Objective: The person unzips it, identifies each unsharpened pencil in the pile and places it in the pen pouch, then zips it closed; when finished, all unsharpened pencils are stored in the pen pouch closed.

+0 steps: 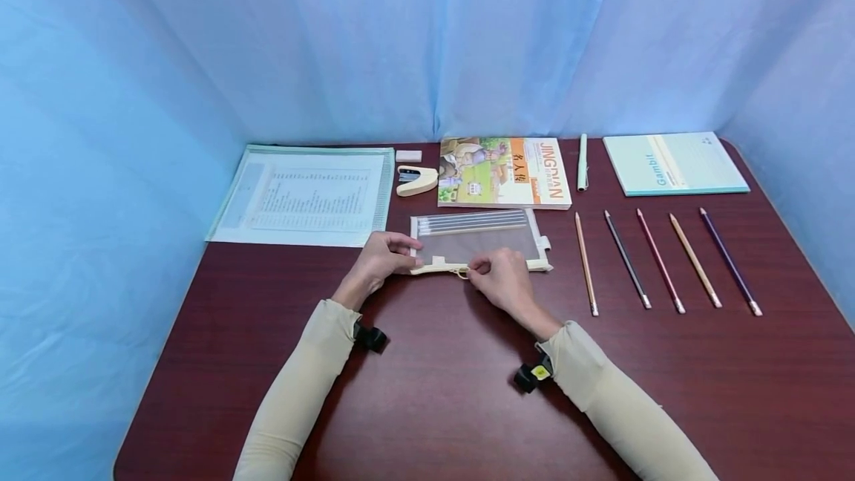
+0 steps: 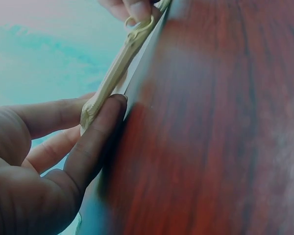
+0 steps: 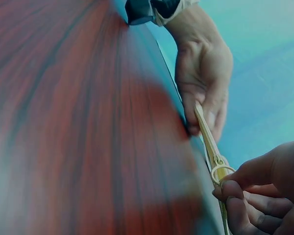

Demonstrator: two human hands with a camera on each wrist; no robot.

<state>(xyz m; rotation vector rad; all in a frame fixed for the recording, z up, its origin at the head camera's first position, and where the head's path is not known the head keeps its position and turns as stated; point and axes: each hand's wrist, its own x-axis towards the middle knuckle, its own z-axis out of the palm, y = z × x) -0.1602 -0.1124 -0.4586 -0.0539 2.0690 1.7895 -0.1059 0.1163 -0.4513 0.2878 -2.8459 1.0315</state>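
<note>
A clear mesh zip pouch (image 1: 477, 243) with a cream zipper edge lies flat on the dark red table (image 1: 427, 392); several pens lie inside along its far side. My left hand (image 1: 382, 258) pinches the pouch's left end, thumb under and fingers over the cream zipper strip (image 2: 112, 78). My right hand (image 1: 501, 278) pinches the ring-shaped zipper pull (image 3: 220, 171) near the middle of the near edge. In the right wrist view the left hand (image 3: 203, 73) grips the far end of the same strip.
A picture book (image 1: 504, 172), a stapler (image 1: 416, 180), an eraser (image 1: 408, 156) and a document folder (image 1: 303, 195) lie behind the pouch. A pale pen (image 1: 582, 162) and a green notebook (image 1: 673, 162) sit back right. Several pencils (image 1: 657, 262) lie in a row at right.
</note>
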